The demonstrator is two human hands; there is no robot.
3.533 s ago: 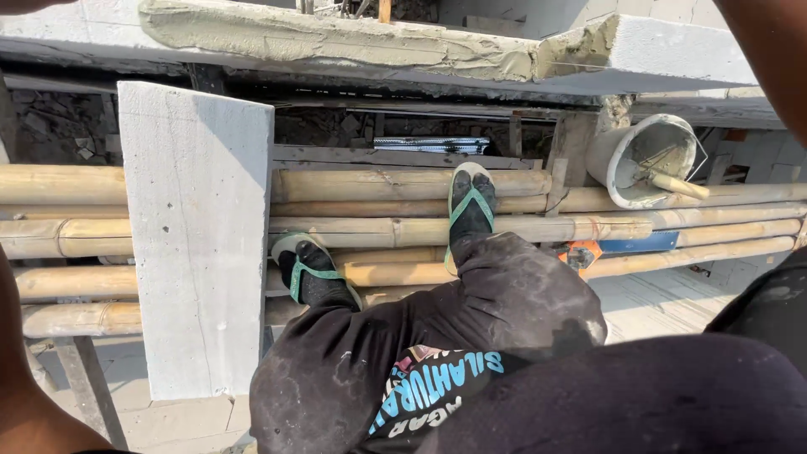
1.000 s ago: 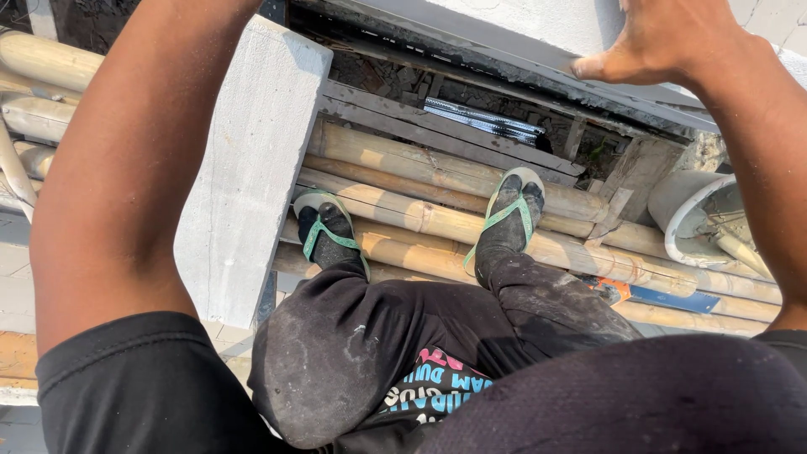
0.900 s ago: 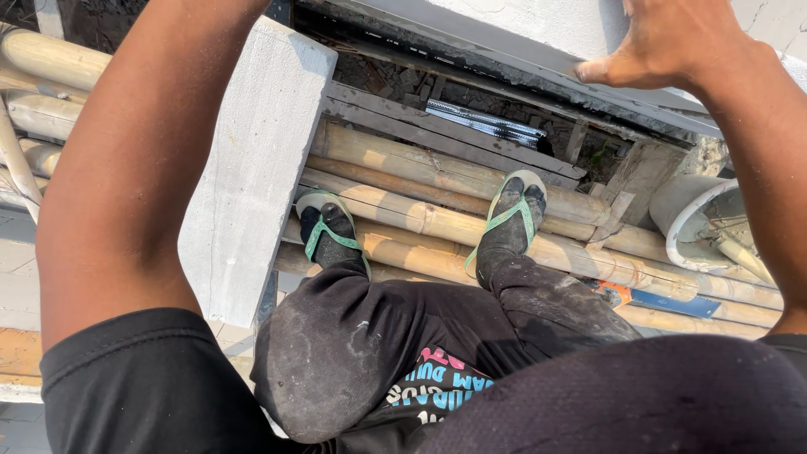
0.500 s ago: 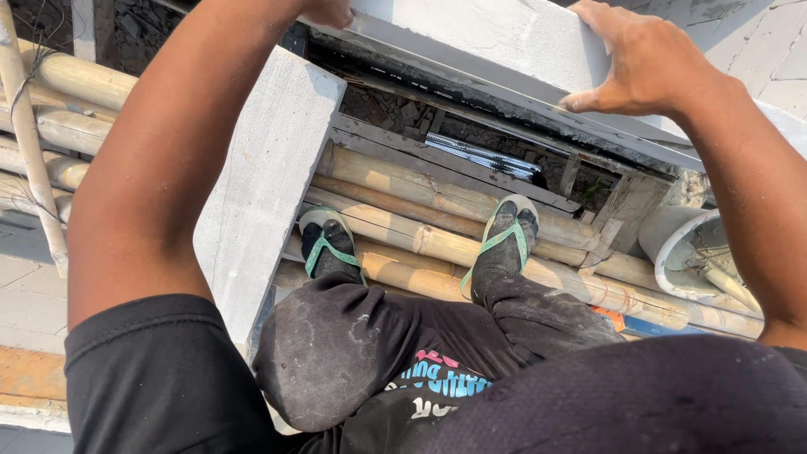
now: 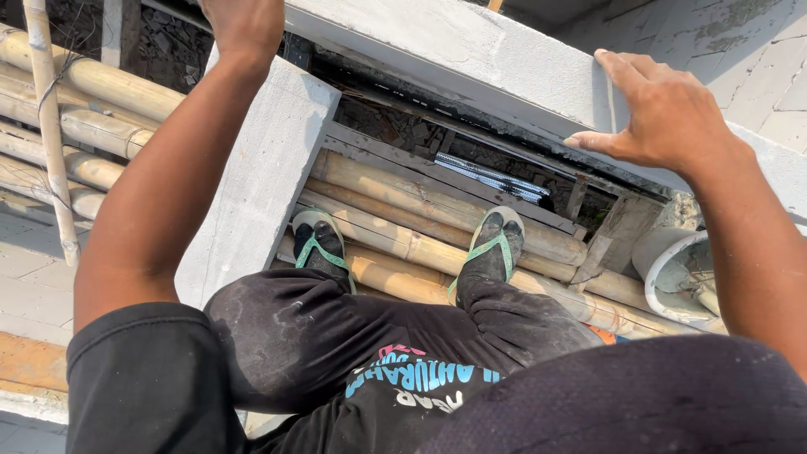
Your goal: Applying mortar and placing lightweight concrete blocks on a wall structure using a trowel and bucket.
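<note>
A long light-grey concrete block [image 5: 471, 50] lies across the top of the wall in front of me. My left hand [image 5: 244, 25] grips its left end, fingers curled over it at the frame's upper edge. At the block's right end, my right hand [image 5: 664, 113] has its fingers spread on the top face and its thumb down the near side. Below, my feet in green-strapped sandals [image 5: 492, 248] stand on bamboo poles [image 5: 420, 206] of a scaffold.
A second grey block [image 5: 261, 176] stands on end by my left leg. A white bucket [image 5: 672, 277] with mortar sits at the right on the poles. More bamboo [image 5: 76, 109] runs off left; the ground lies far below.
The view has tilted up and the block on the wall now fills the top. Both my hands have come onto its ends; earlier only the standing block, bucket and feet showed.
</note>
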